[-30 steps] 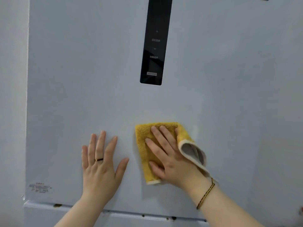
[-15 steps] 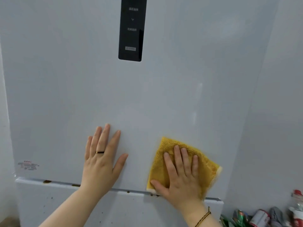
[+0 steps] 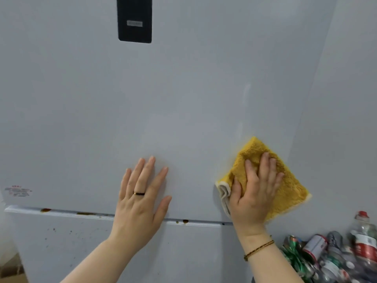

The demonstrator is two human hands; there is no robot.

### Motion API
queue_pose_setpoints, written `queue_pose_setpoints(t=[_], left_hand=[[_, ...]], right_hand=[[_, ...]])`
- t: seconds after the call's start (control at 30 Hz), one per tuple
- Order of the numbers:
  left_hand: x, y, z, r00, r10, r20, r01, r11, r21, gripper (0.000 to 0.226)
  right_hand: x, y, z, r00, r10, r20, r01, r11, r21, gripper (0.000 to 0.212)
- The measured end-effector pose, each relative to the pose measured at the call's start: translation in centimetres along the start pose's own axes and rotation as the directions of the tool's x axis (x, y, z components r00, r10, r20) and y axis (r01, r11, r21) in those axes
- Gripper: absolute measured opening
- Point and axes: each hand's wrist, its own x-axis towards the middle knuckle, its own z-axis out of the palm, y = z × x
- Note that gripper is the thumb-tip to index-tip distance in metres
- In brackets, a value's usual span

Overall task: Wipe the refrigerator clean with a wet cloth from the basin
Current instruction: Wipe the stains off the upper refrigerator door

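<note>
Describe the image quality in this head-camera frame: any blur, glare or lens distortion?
Head view: soft, even lighting; a faint vertical glare streak on the refrigerator door above the yellow cloth. Wide-angle bending curves the door's edges. The control panel text is too blurred to read, and the cans and bottles at lower right are smeared. The left hand and right hand cast weak shadows.

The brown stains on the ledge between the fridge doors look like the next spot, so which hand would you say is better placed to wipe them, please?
Right. The right hand already presses the yellow cloth just above the ledge stains; the left hand lies flat on the refrigerator door, holding nothing.
</note>
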Motion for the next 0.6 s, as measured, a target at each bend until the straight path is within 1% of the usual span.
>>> queue_pose_setpoints(t=[0.1, 0.17, 0.2, 0.23, 0.27, 0.3, 0.33, 0.37, 0.4, 0.43, 0.47, 0.5, 0.53, 0.6], left_hand=[[-1.8, 2.9, 2.0, 0.996, 0.093, 0.016, -0.091, 0.993, -0.073, 0.043], [-3.3, 4.6, 3.1, 0.988, 0.14, 0.058, -0.135, 0.987, -0.087, 0.041], [-4.1, 5.3, 3.7, 0.983, 0.166, 0.085, -0.158, 0.984, -0.087, 0.041], [-5.0, 6.1, 4.4, 0.975, 0.188, 0.119, -0.179, 0.981, -0.081, 0.042], [-5.7, 6.9, 5.2, 0.967, 0.202, 0.155, -0.194, 0.979, -0.063, 0.043], [-6.3, 7.2, 5.8, 0.961, 0.206, 0.187, -0.205, 0.978, -0.028, 0.046], [-6.8, 7.5, 6.3, 0.956, 0.205, 0.209, -0.214, 0.977, 0.02, 0.049], [-7.1, 7.7, 6.8, 0.955, 0.202, 0.219, -0.221, 0.973, 0.07, 0.052], [-7.3, 7.8, 7.2, 0.954, 0.199, 0.226, -0.228, 0.967, 0.11, 0.054], [-7.4, 7.7, 7.3, 0.954, 0.197, 0.228, -0.231, 0.963, 0.137, 0.055], [-7.4, 7.7, 7.4, 0.954, 0.198, 0.227, -0.236, 0.959, 0.155, 0.056], [-7.5, 7.7, 7.6, 0.953, 0.2, 0.227, -0.239, 0.957, 0.164, 0.057], [-7.5, 7.6, 7.7, 0.953, 0.204, 0.224, -0.245, 0.954, 0.174, 0.058], [-7.6, 7.6, 7.9, 0.953, 0.209, 0.22, -0.253, 0.948, 0.192, 0.058]], right_hand=[[-1.1, 1.5, -0.8, 0.997, -0.056, 0.057, 0.05, 0.993, 0.109, 0.032], [-2.3, 2.7, -2.0, 0.993, -0.045, 0.111, 0.02, 0.976, 0.216, 0.028], [-2.9, 3.3, -2.7, 0.989, 0.017, 0.147, -0.059, 0.956, 0.287, 0.03], [-3.3, 3.9, -3.8, 0.965, 0.167, 0.203, -0.232, 0.905, 0.357, 0.031], [-3.8, 5.0, -4.8, 0.876, 0.392, 0.28, -0.479, 0.775, 0.412, 0.03], [-3.7, 5.6, -5.7, 0.7, 0.612, 0.368, -0.711, 0.551, 0.437, 0.026], [-4.0, 6.5, -6.6, 0.458, 0.765, 0.453, -0.866, 0.269, 0.422, 0.021], [-4.4, 7.3, -7.2, 0.215, 0.811, 0.544, -0.92, -0.019, 0.391, 0.017], [-5.2, 8.0, -7.6, 0.015, 0.776, 0.631, -0.888, -0.28, 0.365, 0.021], [-6.0, 8.4, -8.0, -0.127, 0.706, 0.696, -0.829, -0.461, 0.316, 0.032], [-7.0, 8.5, -8.3, -0.186, 0.642, 0.744, -0.791, -0.547, 0.274, 0.042], [-7.9, 8.6, -8.4, -0.196, 0.607, 0.77, -0.797, -0.556, 0.235, 0.049], [-8.7, 8.6, -8.3, -0.183, 0.605, 0.775, -0.826, -0.522, 0.213, 0.05], [-9.3, 8.6, -8.0, -0.102, 0.621, 0.777, -0.865, -0.441, 0.239, 0.043]])
